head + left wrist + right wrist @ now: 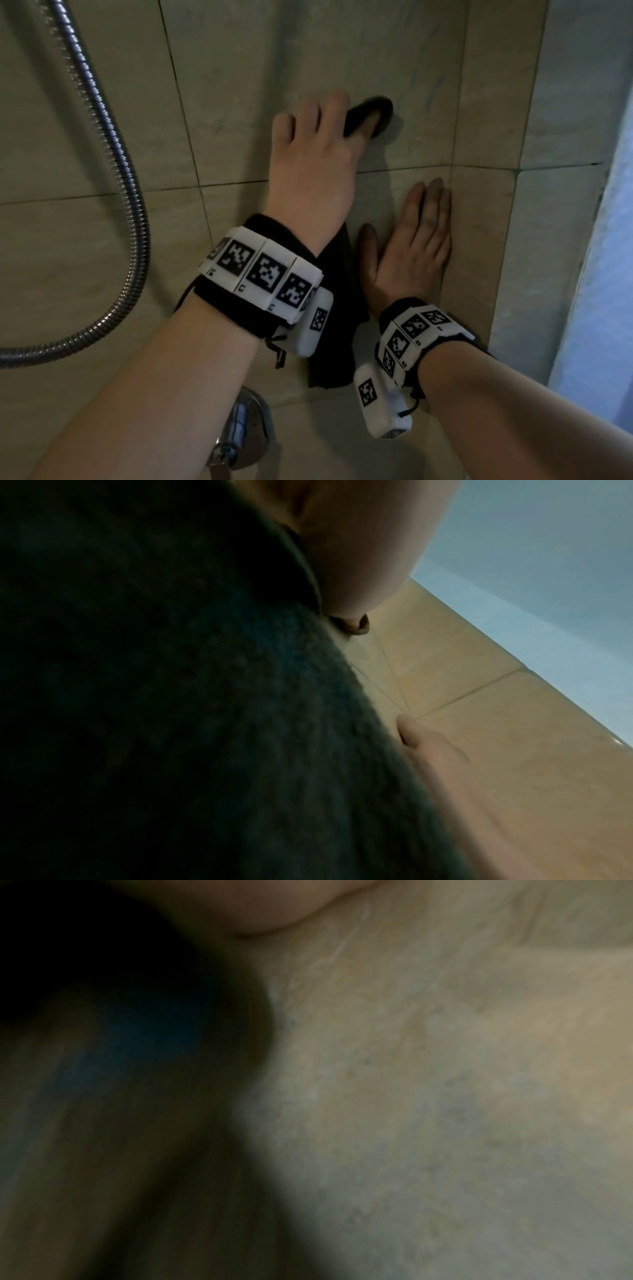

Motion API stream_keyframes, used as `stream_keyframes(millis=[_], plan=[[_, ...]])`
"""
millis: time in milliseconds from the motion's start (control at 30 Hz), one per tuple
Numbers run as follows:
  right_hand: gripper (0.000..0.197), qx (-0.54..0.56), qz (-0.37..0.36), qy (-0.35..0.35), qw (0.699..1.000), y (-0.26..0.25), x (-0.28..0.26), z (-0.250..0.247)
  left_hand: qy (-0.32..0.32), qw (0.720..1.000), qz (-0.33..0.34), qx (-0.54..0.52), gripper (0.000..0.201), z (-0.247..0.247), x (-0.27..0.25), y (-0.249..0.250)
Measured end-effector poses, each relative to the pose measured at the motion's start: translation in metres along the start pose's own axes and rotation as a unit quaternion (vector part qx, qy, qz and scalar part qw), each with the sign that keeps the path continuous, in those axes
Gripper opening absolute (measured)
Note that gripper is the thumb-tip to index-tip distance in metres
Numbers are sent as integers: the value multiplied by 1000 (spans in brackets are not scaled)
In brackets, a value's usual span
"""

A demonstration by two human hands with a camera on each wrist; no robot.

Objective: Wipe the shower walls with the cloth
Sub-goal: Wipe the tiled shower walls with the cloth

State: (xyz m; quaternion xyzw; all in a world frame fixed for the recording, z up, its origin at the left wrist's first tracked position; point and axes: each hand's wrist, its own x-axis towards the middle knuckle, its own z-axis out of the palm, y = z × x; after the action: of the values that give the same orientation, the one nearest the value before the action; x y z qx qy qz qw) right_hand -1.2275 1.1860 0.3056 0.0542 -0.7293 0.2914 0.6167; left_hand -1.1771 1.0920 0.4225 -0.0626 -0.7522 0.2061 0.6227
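Beige tiled shower walls [113, 113], dark grout lines, meeting at an inside corner on my right; frosted pale pane beyond that. Item: my left hand [315, 150], fingers spread and pressing the dark cloth [334, 308] flat against the back wall, one fold of it showing past my fingertips, the rest hanging down below my wrist toward the tap. Left wrist view confirms: cloth fills most of it, lying against the tile. Item: my right hand [411, 246], fingers straight and close together, palm flat on bare tile just beside the corner, holding nothing; it sits beside the hanging cloth, and whether it touches it I cannot tell. Right wrist view: blurred tile, nothing more to read. Item: metal shower hose [113, 178], looping down the left of the wall, well apart from both hands. Item: chrome tap fitting [243, 431], low, beneath my left forearm. Progress, as I judge it: wiping is under way on the back wall near the corner. No clear wet or clean boundary shows, so the part finished cannot be stated. Left, by my estimate: tile around the hose, the side wall, the lower courses.
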Motion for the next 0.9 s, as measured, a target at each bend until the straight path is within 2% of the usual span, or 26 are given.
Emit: stream_keyframes(millis=[67,167,267,400,467,533,600,700,767,833,900], plan=[[71,0,-3,-2,1000,1,0,0,1,1000,8,-13,47,-1,-1,4],[72,-1,-11,-8,1000,1,1,-2,-7,997,73,-21,47,-2,-14,7],[71,0,-8,-17,1000,-1,1,-3,-64,993,94,-23,45,-10,-22,2],[72,9,10,-40,999,-4,2,-8,-214,973,46,-68,68,-41,-15,4],[74,29,13,-74,997,-3,2,-14,-278,957,6,-83,64,-50,-14,9],[73,55,17,-108,993,-1,3,-23,-303,942,-32,-144,62,-57,-15,9],[65,83,25,-147,985,0,9,-36,-290,925,-85,-232,54,-61,-12,4],[43,132,25,-171,976,-4,23,-58,-276,872,-194,-354,39,-65,-7,-4],[31,180,30,-167,969,-13,35,-73,-258,809,-263,-458,30,-72,-5,-6],[23,265,71,-197,941,-28,46,-87,-246,745,-326,-527,47,-82,-4,-8],[23,335,97,-216,912,-42,55,-99,-251,693,-381,-558,45,-92,0,-9]])
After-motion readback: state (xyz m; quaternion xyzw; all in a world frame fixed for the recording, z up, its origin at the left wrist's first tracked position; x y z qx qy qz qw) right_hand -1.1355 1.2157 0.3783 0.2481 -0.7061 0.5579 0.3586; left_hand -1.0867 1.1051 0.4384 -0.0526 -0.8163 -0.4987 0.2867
